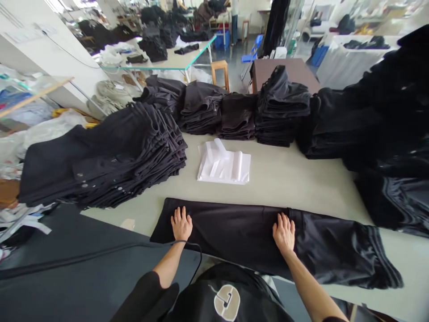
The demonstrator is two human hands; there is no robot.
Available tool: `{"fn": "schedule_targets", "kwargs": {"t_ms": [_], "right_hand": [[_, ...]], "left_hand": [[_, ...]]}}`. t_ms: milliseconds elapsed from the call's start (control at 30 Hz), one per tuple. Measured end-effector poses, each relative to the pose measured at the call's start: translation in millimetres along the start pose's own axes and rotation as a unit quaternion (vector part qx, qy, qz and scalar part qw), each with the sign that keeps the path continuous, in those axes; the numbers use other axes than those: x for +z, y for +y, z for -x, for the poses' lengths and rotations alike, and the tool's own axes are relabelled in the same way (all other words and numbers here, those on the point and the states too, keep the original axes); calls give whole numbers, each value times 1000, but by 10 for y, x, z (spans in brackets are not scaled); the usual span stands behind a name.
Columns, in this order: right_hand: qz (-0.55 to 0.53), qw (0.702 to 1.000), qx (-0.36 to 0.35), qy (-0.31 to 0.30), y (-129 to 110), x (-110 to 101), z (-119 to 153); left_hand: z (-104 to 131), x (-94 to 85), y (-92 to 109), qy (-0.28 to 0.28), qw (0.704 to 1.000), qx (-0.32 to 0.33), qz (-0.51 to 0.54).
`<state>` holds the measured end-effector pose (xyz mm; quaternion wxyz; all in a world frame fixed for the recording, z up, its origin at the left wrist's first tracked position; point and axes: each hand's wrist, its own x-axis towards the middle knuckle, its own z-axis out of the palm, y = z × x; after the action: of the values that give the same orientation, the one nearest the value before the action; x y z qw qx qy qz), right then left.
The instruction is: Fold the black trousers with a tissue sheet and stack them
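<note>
A pair of black trousers lies folded lengthwise along the front of the pale table, its gathered waistband at the right. My left hand rests flat near the narrow left end of the cloth, fingers spread. Farther right, my right hand lies on the trousers beside a crosswise seam or fold, its fingers also stretched out. Neither hand grips anything. Beyond the trousers sits a stack of clear plastic bags.
A large pile of dark garments stands at the left. Folded black stacks line the table's back edge, and a tall black heap rises at the right. A dark cable passes over my left wrist.
</note>
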<state>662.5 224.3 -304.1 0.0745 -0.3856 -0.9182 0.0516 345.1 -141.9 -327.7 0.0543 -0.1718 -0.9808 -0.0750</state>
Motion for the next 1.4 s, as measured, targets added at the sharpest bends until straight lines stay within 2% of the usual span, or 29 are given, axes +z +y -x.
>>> {"fn": "schedule_targets", "kwargs": {"t_ms": [67,167,300,400,500,600,700,767,833,933,967,1033,1133,1200,1267,1333,1400], "right_hand": [[18,999,-14,32,122,146,-40],[32,996,-38,68,212,234,-140],[37,996,-30,80,9,131,-241],[0,994,-27,106,-283,-36,-175],[-65,990,-41,122,-545,-185,15],[-120,985,-13,124,-669,-282,254],[-140,980,49,134,-653,-329,498],[-144,976,90,136,-609,-333,656],[-149,973,119,131,-573,-323,790],[-158,969,136,130,-561,-329,855],[-165,968,134,133,-575,-356,819],[-183,966,117,137,-646,-484,634],[-225,963,56,135,-920,-910,106],[-260,957,-18,127,-1236,-1322,-322],[-266,953,-105,103,-1636,-1745,-701],[-240,953,-171,69,-2059,-2080,-956],[-225,954,-196,29,-2425,-2264,-1064]], "left_hand": [[-106,9,-111,-2,1000,6,0],[-282,-18,-230,-13,1000,18,3],[-580,-150,-177,-3,999,21,28],[-967,-300,97,27,996,54,62],[-1536,-397,589,37,985,135,96],[-2159,-355,1170,25,974,198,103],[-2656,-188,1624,2,973,213,87],[-2888,-65,1784,-13,976,206,72],[-3058,14,1833,-32,976,207,58],[-3207,-58,1788,-49,969,233,66],[-3224,-149,1765,-44,965,248,79],[-3195,-438,1734,-31,951,287,109],[-2970,-1096,1743,-67,919,369,121],[-2711,-1609,1777,-143,888,426,101],[-2408,-2108,1819,-210,862,454,76],[-2118,-2541,1853,-243,845,474,56],[-1883,-2877,1869,-255,836,483,44]]}}
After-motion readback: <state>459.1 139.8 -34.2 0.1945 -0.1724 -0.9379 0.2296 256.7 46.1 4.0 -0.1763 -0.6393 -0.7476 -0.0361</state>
